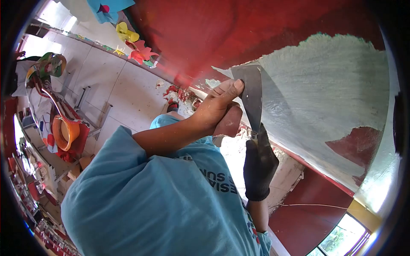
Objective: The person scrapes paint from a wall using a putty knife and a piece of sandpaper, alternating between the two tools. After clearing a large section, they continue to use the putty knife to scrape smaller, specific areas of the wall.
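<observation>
Currently closed in a fist around the handle of the scraper (252,96) with the right hand (260,166), gloved in black. Curled tight with the bare left hand (215,106), thumb laid against the blade near its broad end, red piece (229,122) gripped beneath the fingers. Aligned with long axis close to upright in the view, tilted slightly left at the top: broad edge toward the top, handle toward the bottom. Located in front of the wall (322,87), over the edge of a pale, stripped area, with shadow cast just right of the blade. Bordered above by red paint (200,32). Farther out, at left: tiled floor (113,91) with paint chips (183,94) along the wall base, paper flowers (139,52), and orange pot (66,131). At lower right: window (337,236).
</observation>
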Demonstrator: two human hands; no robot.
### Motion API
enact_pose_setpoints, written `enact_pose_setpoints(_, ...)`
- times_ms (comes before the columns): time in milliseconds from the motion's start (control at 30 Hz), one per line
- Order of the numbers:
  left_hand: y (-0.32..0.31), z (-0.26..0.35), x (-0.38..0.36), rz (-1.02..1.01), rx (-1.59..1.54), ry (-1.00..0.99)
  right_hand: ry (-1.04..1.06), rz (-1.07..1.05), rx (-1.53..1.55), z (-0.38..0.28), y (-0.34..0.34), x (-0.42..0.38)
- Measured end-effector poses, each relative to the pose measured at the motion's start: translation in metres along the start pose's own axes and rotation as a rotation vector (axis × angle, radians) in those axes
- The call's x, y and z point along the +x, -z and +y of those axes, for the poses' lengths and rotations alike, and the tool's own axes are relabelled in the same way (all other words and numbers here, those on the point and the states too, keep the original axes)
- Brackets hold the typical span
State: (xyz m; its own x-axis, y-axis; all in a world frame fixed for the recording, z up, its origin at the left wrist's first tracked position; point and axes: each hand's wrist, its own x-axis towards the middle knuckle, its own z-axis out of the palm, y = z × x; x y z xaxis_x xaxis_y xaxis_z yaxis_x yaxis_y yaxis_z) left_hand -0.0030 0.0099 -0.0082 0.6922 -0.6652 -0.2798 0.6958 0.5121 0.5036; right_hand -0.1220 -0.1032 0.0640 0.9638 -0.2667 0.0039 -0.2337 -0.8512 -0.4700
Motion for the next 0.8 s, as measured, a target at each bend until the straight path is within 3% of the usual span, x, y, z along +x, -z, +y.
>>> enact_pose_setpoints(33, 0.0, -0.003, 0.002, 0.106, 0.073, 0.024, 0.028, 0.036, -0.001, 0.0, -0.002, -0.001)
enact_pose_setpoints(133, 0.005, -0.002, 0.006, 0.073, 0.03, -0.013, 0.142, 0.042, -0.103, 0.012, -0.005, 0.001)
enact_pose_setpoints(200, 0.006, 0.005, 0.004, 0.011, 0.007, -0.084, 0.092, 0.029, -0.056, 0.006, -0.007, 0.006)
enact_pose_setpoints(300, 0.005, 0.004, -0.003, -0.028, -0.087, 0.004, -0.075, -0.034, 0.092, 0.002, -0.01, 0.001)
enact_pose_setpoints(333, 0.005, -0.006, 0.001, 0.115, 0.008, 0.031, -0.041, -0.016, 0.043, 0.011, -0.014, -0.003)
enact_pose_setpoints(367, 0.003, -0.008, 0.003, 0.124, 0.138, 0.005, 0.005, -0.001, -0.007, 0.015, -0.016, -0.003)
enact_pose_setpoints(433, -0.006, -0.006, 0.012, 0.417, 0.088, -0.166, -0.084, -0.022, 0.062, 0.004, -0.019, 0.004)
enact_pose_setpoints(500, 0.011, 0.019, 0.005, 0.272, 0.084, -0.264, 0.123, 0.056, 0.169, -0.015, -0.024, 0.026)
enact_pose_setpoints(567, 0.01, 0.033, -0.001, 0.255, 0.017, -0.357, 0.204, 0.004, 0.106, -0.028, -0.025, 0.033)
enact_pose_setpoints(633, 0.012, 0.033, -0.007, 0.197, 0.035, -0.131, 0.143, 0.027, 0.158, -0.018, -0.031, 0.031)
enact_pose_setpoints(667, 0.013, 0.017, -0.003, 0.288, 0.05, -0.144, 0.141, 0.01, 0.13, -0.005, -0.03, 0.024)
enact_pose_setpoints(700, 0.023, -0.002, 0.007, 0.25, 0.093, -0.148, 0.141, -0.013, 0.039, 0.005, -0.027, 0.017)
enact_pose_setpoints(767, 0.028, -0.01, 0.002, 0.109, 0.11, 0.127, -0.068, -0.114, -0.051, 0.019, -0.024, 0.0)
enact_pose_setpoints(800, 0.028, -0.011, 0.0, 0.124, 0.093, 0.121, -0.057, -0.135, -0.057, 0.025, -0.027, -0.007)
